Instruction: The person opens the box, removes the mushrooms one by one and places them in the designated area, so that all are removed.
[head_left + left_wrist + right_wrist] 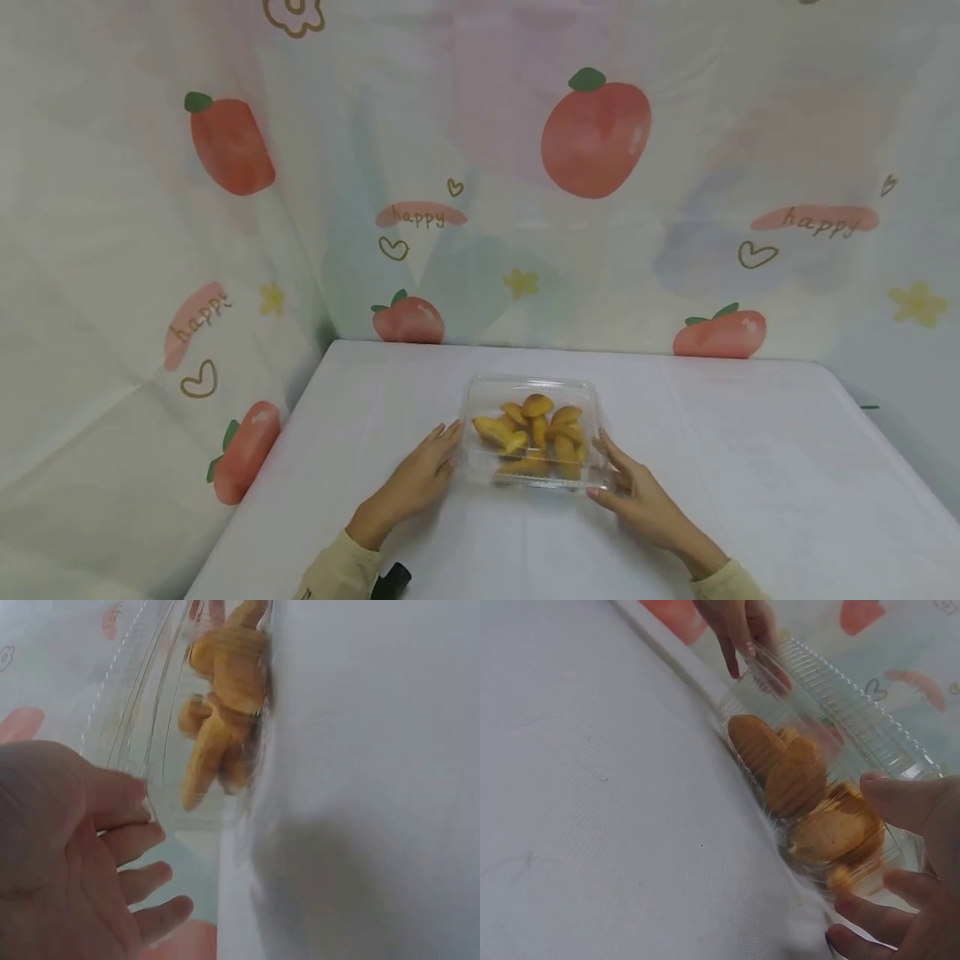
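Observation:
A clear plastic clamshell box with several yellow-brown toy mushrooms inside is on the white table. Against its left side my left hand rests with fingers extended. In the left wrist view, the thumb and index fingertip of my left hand lie close together by the transparent rim. My right hand is at the right side and front right corner, thumb apart from the fingers. The right wrist view shows my right hand with spread fingers beside the ridged plastic, its thumb near the lid edge.
The white-covered table extends around the box. A curtain printed with fruit and hearts hangs behind it and along the left side. Near the left sleeve, a black object shows at the bottom edge; its kind is unclear.

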Demonstrator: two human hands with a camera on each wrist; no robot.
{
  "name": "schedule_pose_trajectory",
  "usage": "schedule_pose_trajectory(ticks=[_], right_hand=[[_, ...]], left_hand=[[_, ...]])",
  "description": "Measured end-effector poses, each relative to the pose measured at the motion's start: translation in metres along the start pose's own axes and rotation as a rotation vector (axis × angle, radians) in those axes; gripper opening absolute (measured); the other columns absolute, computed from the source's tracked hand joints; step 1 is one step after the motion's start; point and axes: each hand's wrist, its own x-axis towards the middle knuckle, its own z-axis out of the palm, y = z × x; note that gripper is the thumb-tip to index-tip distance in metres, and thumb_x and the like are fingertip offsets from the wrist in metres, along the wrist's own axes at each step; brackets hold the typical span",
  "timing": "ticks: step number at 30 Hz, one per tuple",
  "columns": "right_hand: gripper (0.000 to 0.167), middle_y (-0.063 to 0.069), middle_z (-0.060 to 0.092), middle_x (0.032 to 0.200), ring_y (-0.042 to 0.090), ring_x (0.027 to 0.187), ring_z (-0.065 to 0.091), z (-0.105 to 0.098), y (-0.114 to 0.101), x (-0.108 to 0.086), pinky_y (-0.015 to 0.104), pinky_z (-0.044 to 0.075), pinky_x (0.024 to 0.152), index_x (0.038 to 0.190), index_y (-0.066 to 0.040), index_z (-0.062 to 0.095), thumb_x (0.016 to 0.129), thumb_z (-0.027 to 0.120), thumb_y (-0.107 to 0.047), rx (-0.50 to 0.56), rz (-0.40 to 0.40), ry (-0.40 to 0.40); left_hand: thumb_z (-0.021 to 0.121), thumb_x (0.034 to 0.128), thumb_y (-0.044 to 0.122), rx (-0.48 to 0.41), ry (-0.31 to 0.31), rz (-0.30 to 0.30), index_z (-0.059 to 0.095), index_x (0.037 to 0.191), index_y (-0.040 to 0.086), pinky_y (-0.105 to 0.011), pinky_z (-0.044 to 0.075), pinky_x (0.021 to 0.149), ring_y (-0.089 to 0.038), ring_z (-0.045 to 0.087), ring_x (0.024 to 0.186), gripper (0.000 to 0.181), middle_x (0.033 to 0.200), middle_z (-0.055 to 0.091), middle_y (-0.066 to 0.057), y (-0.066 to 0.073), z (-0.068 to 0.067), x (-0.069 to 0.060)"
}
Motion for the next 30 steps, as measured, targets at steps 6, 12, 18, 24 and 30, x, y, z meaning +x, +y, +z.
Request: schedule_pose_trajectory(ticks=[6, 12, 18, 24, 30], right_hand=[[0.087, 0.039, 0.024, 0.158, 0.058, 0.130, 0.049, 0.0000, 0.0028, 0.0007, 0.031, 0.051, 0.104, 0.159, 0.006, 0.014, 0.095, 0.070, -0.012, 0.015, -0.006, -0.001], [0.085, 0.040, 0.023, 0.158, 0.061, 0.130, 0.046, -0.0013, 0.0038, 0.0000, 0.056, 0.047, 0.101, 0.160, 0.006, 0.012, 0.097, 0.067, -0.010, 0.036, -0.027, -0.012], [0.083, 0.042, 0.023, 0.157, 0.062, 0.128, 0.047, -0.0030, 0.0033, -0.0011, 0.053, 0.050, 0.100, 0.159, 0.007, 0.011, 0.098, 0.065, -0.009, 0.044, -0.039, -0.023], [0.076, 0.039, 0.028, 0.157, 0.061, 0.123, 0.053, -0.0040, 0.0012, -0.0011, 0.049, 0.056, 0.095, 0.157, 0.009, 0.021, 0.097, 0.065, -0.006, 0.017, -0.053, 0.009], [0.071, 0.038, 0.031, 0.156, 0.058, 0.121, 0.057, -0.0036, 0.0005, -0.0025, 0.053, 0.055, 0.094, 0.155, 0.010, 0.026, 0.097, 0.065, -0.006, -0.028, -0.057, 0.043]], left_hand=[[0.056, 0.1020, 0.008, -0.061, -0.058, 0.037, 0.035, 0.155, -0.001, -0.062, 0.026, 0.121, -0.043, 0.024, 0.154, 0.058, 0.165, 0.032, -0.016, -0.0079, -0.0085, -0.0010], [0.065, 0.0984, 0.012, -0.111, -0.074, 0.044, 0.036, 0.155, 0.000, -0.063, 0.024, 0.121, -0.044, 0.022, 0.154, 0.065, 0.165, 0.032, -0.016, -0.0100, -0.0109, 0.0002], [0.071, 0.0946, 0.029, -0.132, -0.081, 0.006, 0.033, 0.157, 0.002, -0.066, 0.025, 0.119, -0.046, 0.024, 0.153, 0.078, 0.164, 0.031, -0.019, -0.0075, -0.0077, -0.0009], [0.071, 0.0941, 0.031, -0.109, -0.058, 0.011, 0.034, 0.156, 0.001, -0.064, 0.027, 0.120, -0.046, 0.027, 0.152, 0.079, 0.164, 0.032, -0.018, -0.0065, -0.0059, -0.0021], [0.070, 0.0954, 0.029, -0.109, -0.059, 0.027, 0.033, 0.156, -0.002, -0.060, 0.027, 0.121, -0.045, 0.029, 0.151, 0.077, 0.164, 0.032, -0.018, -0.0048, -0.0040, -0.0011]])
